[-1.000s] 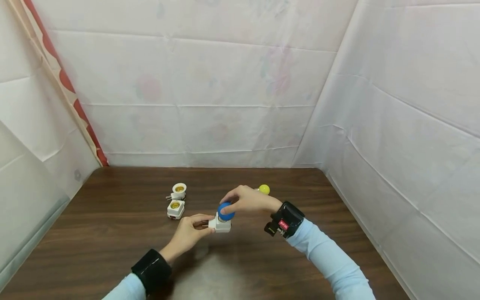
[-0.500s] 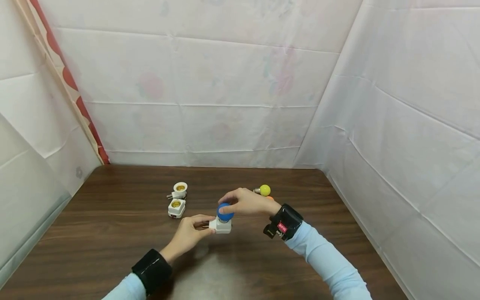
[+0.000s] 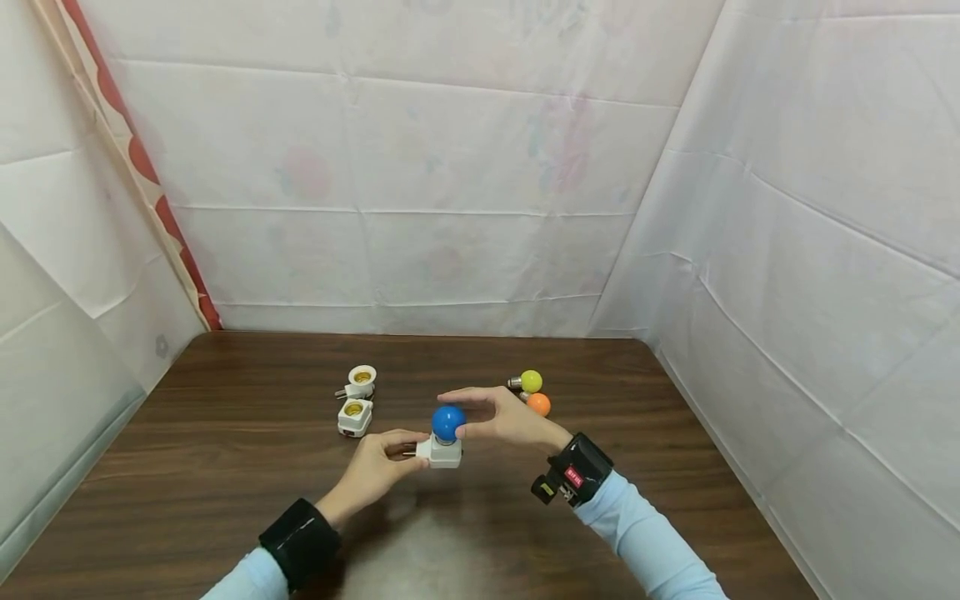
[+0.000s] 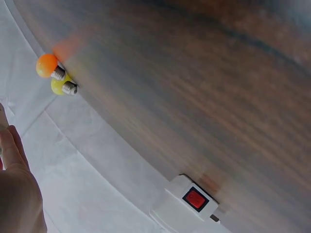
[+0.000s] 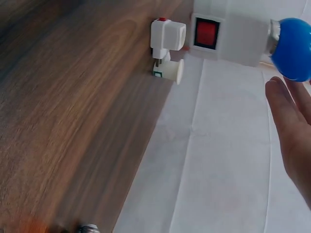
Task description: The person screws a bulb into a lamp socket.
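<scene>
My left hand (image 3: pixel 380 460) pinches the plug end of a white lamp socket (image 3: pixel 441 452) between thumb and fingers, just above the table. A round blue bulb (image 3: pixel 448 423) sits upright in that socket. Around the bulb's right side my right hand (image 3: pixel 510 418) is spread, thumb at the bulb and fingers extended above it; whether the thumb touches is hard to tell. In the right wrist view, the socket's red switch (image 5: pixel 206 34) and the blue bulb (image 5: pixel 294 48) show beside the right hand (image 5: pixel 296 126). Part of the left hand (image 4: pixel 19 189) shows in its wrist view.
Two more white sockets stand at left, a round-rimmed one (image 3: pixel 362 379) behind a square one (image 3: pixel 354 417). At right lie a yellow bulb (image 3: pixel 531 382) and an orange bulb (image 3: pixel 538 405). White sheeting (image 3: pixel 480 167) hangs behind the brown table (image 3: pixel 247 467).
The right hand's fingers have loosened from the blue bulb and spread, and the hand has shifted slightly right. The orange bulb has come into view. The left hand keeps its hold on the socket.
</scene>
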The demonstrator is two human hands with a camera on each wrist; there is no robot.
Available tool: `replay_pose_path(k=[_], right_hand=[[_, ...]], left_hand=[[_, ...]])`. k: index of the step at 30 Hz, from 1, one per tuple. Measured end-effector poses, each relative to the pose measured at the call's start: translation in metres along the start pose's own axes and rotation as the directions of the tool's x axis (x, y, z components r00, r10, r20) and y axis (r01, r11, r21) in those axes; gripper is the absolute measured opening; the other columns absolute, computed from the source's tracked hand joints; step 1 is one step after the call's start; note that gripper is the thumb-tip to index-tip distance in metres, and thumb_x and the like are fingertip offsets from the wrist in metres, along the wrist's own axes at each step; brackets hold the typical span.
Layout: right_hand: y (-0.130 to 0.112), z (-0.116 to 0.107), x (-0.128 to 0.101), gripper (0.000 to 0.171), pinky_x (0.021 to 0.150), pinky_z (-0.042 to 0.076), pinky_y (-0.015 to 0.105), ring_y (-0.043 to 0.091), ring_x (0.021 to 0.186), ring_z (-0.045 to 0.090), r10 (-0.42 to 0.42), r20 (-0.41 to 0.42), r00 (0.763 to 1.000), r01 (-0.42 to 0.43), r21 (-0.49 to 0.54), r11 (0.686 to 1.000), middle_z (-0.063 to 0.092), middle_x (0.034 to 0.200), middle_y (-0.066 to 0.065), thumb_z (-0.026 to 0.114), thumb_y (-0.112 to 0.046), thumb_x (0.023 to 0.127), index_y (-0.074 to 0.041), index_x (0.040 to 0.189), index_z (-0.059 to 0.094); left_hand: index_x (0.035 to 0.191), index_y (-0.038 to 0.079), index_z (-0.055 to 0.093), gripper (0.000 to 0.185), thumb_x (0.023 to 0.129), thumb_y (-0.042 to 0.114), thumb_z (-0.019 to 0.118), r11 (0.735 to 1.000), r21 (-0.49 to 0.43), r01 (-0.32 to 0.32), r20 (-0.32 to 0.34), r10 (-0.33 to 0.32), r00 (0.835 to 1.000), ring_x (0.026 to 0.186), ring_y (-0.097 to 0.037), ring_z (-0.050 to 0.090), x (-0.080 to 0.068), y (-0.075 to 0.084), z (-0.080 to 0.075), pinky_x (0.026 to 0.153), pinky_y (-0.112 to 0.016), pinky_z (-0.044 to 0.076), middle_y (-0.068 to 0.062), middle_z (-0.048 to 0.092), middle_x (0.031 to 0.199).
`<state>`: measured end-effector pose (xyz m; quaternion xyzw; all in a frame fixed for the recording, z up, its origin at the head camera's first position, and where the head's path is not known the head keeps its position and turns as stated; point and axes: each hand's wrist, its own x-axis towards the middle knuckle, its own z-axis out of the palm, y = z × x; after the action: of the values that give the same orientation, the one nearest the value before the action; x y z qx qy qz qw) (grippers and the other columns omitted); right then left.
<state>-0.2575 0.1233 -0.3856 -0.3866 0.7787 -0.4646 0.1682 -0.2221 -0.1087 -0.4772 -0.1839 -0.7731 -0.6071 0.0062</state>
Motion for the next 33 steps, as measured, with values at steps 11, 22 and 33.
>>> replay_pose_path(k=[11, 22, 33], right_hand=[[0.001, 0.005, 0.000, 0.045, 0.093, 0.048, 0.028, 0.021, 0.116, 0.054, 0.011, -0.047, 0.999, -0.011, 0.002, 1.000, 0.053, 0.132, 0.009, 0.060, -0.014, 0.089, -0.006, 0.132, 0.048], [-0.001, 0.010, 0.001, 0.046, 0.087, 0.051, 0.030, 0.026, 0.107, 0.059, 0.071, -0.220, 0.973, -0.071, 0.004, 0.997, 0.057, 0.123, 0.014, 0.066, -0.011, 0.083, -0.004, 0.126, 0.053], [0.005, 0.018, 0.000, 0.045, 0.080, 0.054, 0.029, 0.016, 0.095, 0.063, 0.033, -0.343, 0.939, -0.044, -0.023, 0.999, 0.059, 0.115, 0.004, 0.073, -0.030, 0.077, -0.014, 0.115, 0.057]], left_hand=[[0.110, -0.001, 0.064, 0.035, 0.077, 0.010, 0.072, 1.000, -0.016, 0.013, -0.012, -0.014, 1.000, 0.095, -0.024, 0.065, 0.001, 0.002, 0.002, 0.076, -0.025, 0.054, -0.020, 0.064, 0.108], [0.110, 0.000, 0.065, 0.035, 0.077, 0.008, 0.072, 0.998, -0.065, 0.027, -0.042, -0.030, 0.999, 0.095, -0.023, 0.064, 0.004, 0.003, 0.005, 0.074, -0.022, 0.054, -0.019, 0.064, 0.109], [0.110, 0.000, 0.065, 0.035, 0.077, 0.012, 0.072, 0.998, -0.060, 0.000, -0.037, -0.002, 0.999, 0.095, -0.024, 0.064, 0.005, 0.006, 0.004, 0.074, -0.022, 0.054, -0.020, 0.063, 0.109]])
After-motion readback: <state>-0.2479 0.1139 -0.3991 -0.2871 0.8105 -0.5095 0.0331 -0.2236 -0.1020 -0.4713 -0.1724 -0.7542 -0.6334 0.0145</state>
